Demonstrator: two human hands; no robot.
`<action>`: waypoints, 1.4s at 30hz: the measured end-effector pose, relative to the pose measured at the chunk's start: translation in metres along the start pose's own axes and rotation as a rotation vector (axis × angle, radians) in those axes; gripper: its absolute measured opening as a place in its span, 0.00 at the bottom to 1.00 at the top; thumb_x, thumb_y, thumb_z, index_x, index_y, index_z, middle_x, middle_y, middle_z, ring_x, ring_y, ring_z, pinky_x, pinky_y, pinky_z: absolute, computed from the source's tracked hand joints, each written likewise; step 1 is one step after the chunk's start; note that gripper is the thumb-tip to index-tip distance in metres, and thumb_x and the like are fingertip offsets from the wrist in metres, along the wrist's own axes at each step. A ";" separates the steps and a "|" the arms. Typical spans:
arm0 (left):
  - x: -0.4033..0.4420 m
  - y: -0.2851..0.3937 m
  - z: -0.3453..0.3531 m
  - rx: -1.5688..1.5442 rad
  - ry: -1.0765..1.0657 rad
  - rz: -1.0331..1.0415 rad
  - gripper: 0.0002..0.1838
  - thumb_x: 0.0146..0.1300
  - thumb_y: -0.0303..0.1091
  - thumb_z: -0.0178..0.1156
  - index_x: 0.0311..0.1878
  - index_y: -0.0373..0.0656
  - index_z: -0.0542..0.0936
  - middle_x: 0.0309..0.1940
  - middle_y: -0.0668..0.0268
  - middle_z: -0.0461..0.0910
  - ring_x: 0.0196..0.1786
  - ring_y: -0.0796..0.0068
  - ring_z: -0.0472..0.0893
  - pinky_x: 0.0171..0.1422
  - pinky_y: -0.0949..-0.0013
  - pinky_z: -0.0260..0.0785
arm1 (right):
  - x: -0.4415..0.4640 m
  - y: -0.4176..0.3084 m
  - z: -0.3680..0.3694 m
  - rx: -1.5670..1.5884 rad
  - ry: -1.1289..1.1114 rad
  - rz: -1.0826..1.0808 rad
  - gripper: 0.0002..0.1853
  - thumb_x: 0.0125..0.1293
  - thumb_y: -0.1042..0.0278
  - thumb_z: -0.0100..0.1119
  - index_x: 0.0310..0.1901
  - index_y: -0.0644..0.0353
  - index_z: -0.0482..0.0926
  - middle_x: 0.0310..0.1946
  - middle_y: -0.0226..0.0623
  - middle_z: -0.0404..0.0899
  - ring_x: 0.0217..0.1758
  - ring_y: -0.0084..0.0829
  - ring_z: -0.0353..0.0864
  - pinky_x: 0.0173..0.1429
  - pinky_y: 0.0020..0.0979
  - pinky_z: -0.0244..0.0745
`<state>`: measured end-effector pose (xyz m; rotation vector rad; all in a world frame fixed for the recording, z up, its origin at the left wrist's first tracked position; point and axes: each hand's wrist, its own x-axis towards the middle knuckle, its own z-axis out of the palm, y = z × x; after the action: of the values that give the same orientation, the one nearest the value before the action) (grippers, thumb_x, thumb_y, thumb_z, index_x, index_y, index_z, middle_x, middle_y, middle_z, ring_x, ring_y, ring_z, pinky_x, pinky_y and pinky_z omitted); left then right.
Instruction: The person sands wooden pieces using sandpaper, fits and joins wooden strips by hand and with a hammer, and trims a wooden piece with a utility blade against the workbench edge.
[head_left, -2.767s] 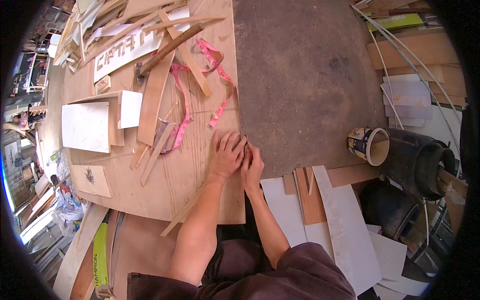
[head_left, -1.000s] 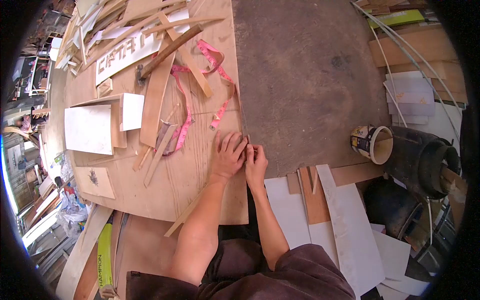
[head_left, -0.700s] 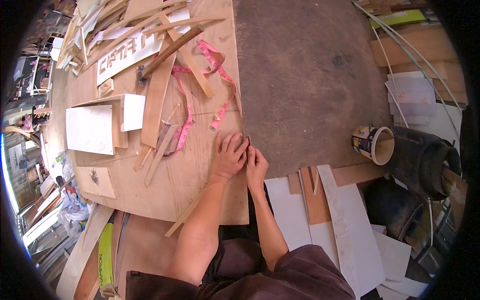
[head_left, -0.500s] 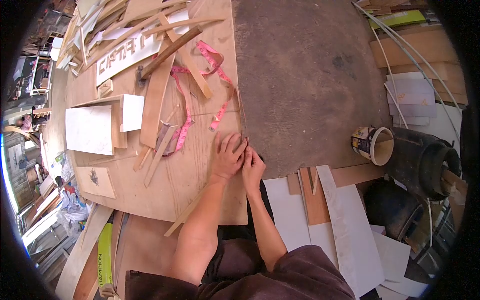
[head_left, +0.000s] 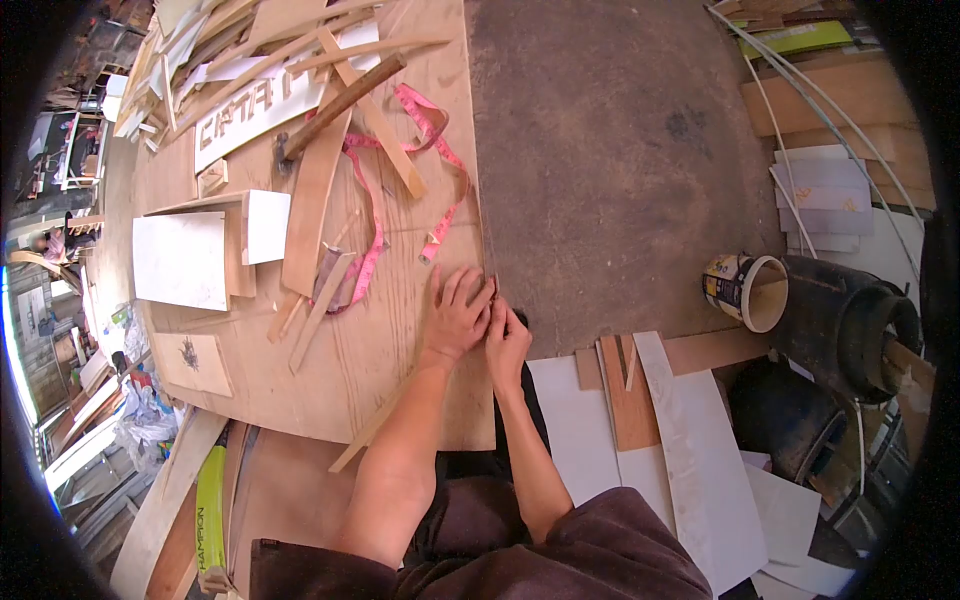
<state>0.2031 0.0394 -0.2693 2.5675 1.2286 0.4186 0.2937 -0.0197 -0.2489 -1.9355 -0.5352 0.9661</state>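
Head view, frame centre: right hand (head_left: 507, 338) pinches a small dark piece (head_left: 496, 285) at the table edge (head_left: 470, 410); left hand (head_left: 457, 315) lies alongside, grip unclear. I judge it light, stiff; hold near one end.

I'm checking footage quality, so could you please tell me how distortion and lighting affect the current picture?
All in the head view: corners are black and the board looks bowed, likely lens distortion; glare whitens the far left; left hand and right hand are clearly lit.
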 end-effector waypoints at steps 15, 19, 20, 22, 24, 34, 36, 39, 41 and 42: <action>-0.002 -0.003 0.003 0.001 0.012 0.025 0.22 0.60 0.36 0.64 0.59 0.48 0.80 0.62 0.60 0.72 0.70 0.59 0.66 0.81 0.39 0.46 | 0.002 -0.002 0.000 0.072 -0.026 0.039 0.20 0.79 0.58 0.51 0.53 0.69 0.81 0.41 0.56 0.86 0.46 0.35 0.88 0.50 0.35 0.79; 0.000 -0.001 0.000 -0.018 -0.012 -0.002 0.21 0.61 0.37 0.63 0.59 0.49 0.80 0.61 0.63 0.73 0.69 0.61 0.68 0.81 0.37 0.46 | 0.003 0.011 0.005 0.054 0.021 -0.018 0.19 0.78 0.58 0.51 0.52 0.69 0.82 0.40 0.55 0.86 0.44 0.33 0.88 0.50 0.34 0.78; -0.002 -0.002 0.001 -0.004 -0.015 0.006 0.22 0.60 0.36 0.64 0.59 0.49 0.80 0.62 0.62 0.72 0.70 0.61 0.67 0.81 0.38 0.46 | 0.004 0.012 0.005 0.048 0.010 -0.005 0.19 0.78 0.58 0.51 0.52 0.69 0.82 0.40 0.55 0.86 0.44 0.32 0.87 0.50 0.34 0.78; -0.005 -0.001 0.003 0.012 -0.018 0.012 0.23 0.59 0.36 0.64 0.59 0.48 0.80 0.62 0.60 0.71 0.71 0.60 0.66 0.82 0.39 0.45 | 0.004 0.008 0.001 0.057 -0.008 0.020 0.19 0.78 0.58 0.51 0.52 0.69 0.82 0.40 0.55 0.86 0.44 0.33 0.88 0.49 0.34 0.78; -0.002 -0.003 0.002 -0.011 0.000 0.005 0.21 0.60 0.37 0.64 0.58 0.50 0.81 0.60 0.64 0.73 0.70 0.62 0.67 0.81 0.37 0.46 | 0.004 0.008 0.003 0.078 -0.022 0.032 0.19 0.78 0.58 0.51 0.52 0.69 0.82 0.40 0.55 0.86 0.43 0.33 0.88 0.49 0.35 0.78; 0.000 -0.003 0.000 -0.003 0.010 0.030 0.22 0.60 0.36 0.64 0.59 0.48 0.81 0.62 0.60 0.72 0.71 0.59 0.66 0.81 0.38 0.46 | -0.002 0.003 0.001 0.079 -0.012 0.018 0.20 0.78 0.57 0.51 0.53 0.68 0.82 0.40 0.57 0.85 0.43 0.28 0.85 0.48 0.35 0.78; -0.001 -0.001 0.000 -0.014 -0.007 -0.005 0.21 0.61 0.36 0.63 0.58 0.49 0.81 0.61 0.64 0.73 0.69 0.63 0.68 0.81 0.38 0.47 | 0.000 0.005 0.000 0.073 -0.004 0.010 0.20 0.78 0.57 0.51 0.53 0.68 0.81 0.40 0.57 0.85 0.43 0.28 0.85 0.49 0.35 0.77; -0.001 0.000 -0.001 0.015 0.018 0.008 0.21 0.61 0.36 0.63 0.58 0.49 0.81 0.61 0.64 0.73 0.70 0.62 0.67 0.82 0.38 0.46 | 0.003 0.003 -0.001 0.054 -0.046 0.050 0.20 0.79 0.57 0.51 0.54 0.68 0.81 0.42 0.54 0.87 0.43 0.28 0.84 0.49 0.34 0.77; -0.001 -0.002 0.000 0.012 0.013 0.018 0.21 0.61 0.38 0.63 0.59 0.49 0.80 0.61 0.62 0.72 0.70 0.61 0.66 0.81 0.39 0.46 | 0.002 0.004 -0.001 0.087 -0.033 0.034 0.20 0.79 0.58 0.51 0.55 0.68 0.81 0.43 0.51 0.87 0.43 0.28 0.84 0.50 0.34 0.77; -0.001 -0.003 0.000 0.004 0.004 0.025 0.21 0.62 0.39 0.62 0.59 0.49 0.80 0.62 0.60 0.72 0.71 0.60 0.65 0.81 0.40 0.46 | 0.001 0.008 0.001 0.089 -0.029 0.033 0.20 0.79 0.58 0.51 0.55 0.68 0.81 0.43 0.51 0.87 0.43 0.28 0.84 0.50 0.34 0.77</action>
<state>0.2004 0.0406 -0.2709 2.5896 1.2011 0.4264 0.2931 -0.0226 -0.2563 -1.8579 -0.4708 1.0236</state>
